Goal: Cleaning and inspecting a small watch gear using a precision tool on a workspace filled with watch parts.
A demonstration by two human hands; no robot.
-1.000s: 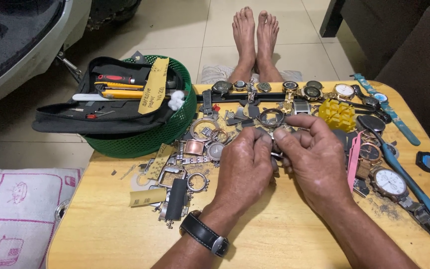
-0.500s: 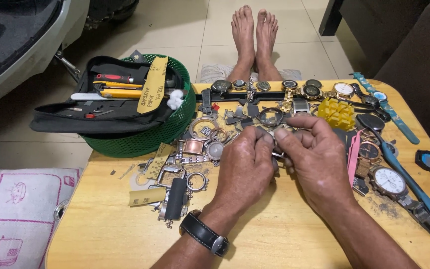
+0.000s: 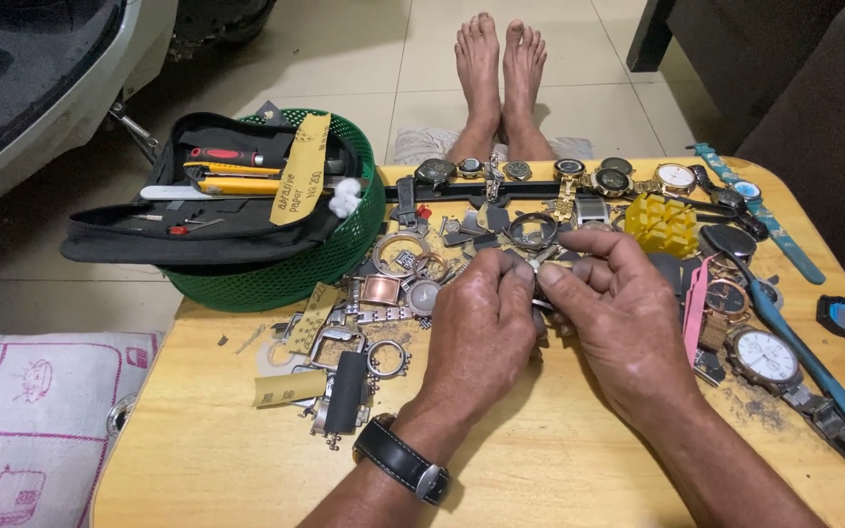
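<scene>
Far left of the fingers: green basket point(image 3: 276, 279) with a black tool pouch point(image 3: 198, 210) lying across it, a yellow strip of sandpaper point(image 3: 297, 181) on top. Between basket and fingers, on the wooden table point(image 3: 559, 460): loose watch cases, rings and band pieces point(image 3: 383, 293), a black strap point(image 3: 347, 391), a small yellow slip.

Left hand point(image 3: 476, 328): back up, knuckles toward the far edge, wrist wearing a black-strapped watch point(image 3: 401, 460). Thumb and forefinger drawn together, pinched on a small metal watch part point(image 3: 543, 259).

The part sits exactly where the two sets of fingertips meet, just above the table. Silvery, thin, mostly covered. Long axis appears to run roughly left to right between the hands; which end points where, cannot tell.

Right hand point(image 3: 623, 328): mirrors the left, back up, forefinger and thumb closed on the same part from the other side, remaining fingers curled.

Beyond the fingertips: a row of watches point(image 3: 579, 176) along the far edge. Right of the fingers: yellow ridged block point(image 3: 659, 225), pink strip point(image 3: 694, 308), white-faced watch point(image 3: 765, 357), blue-handled tool point(image 3: 794, 347).
</scene>
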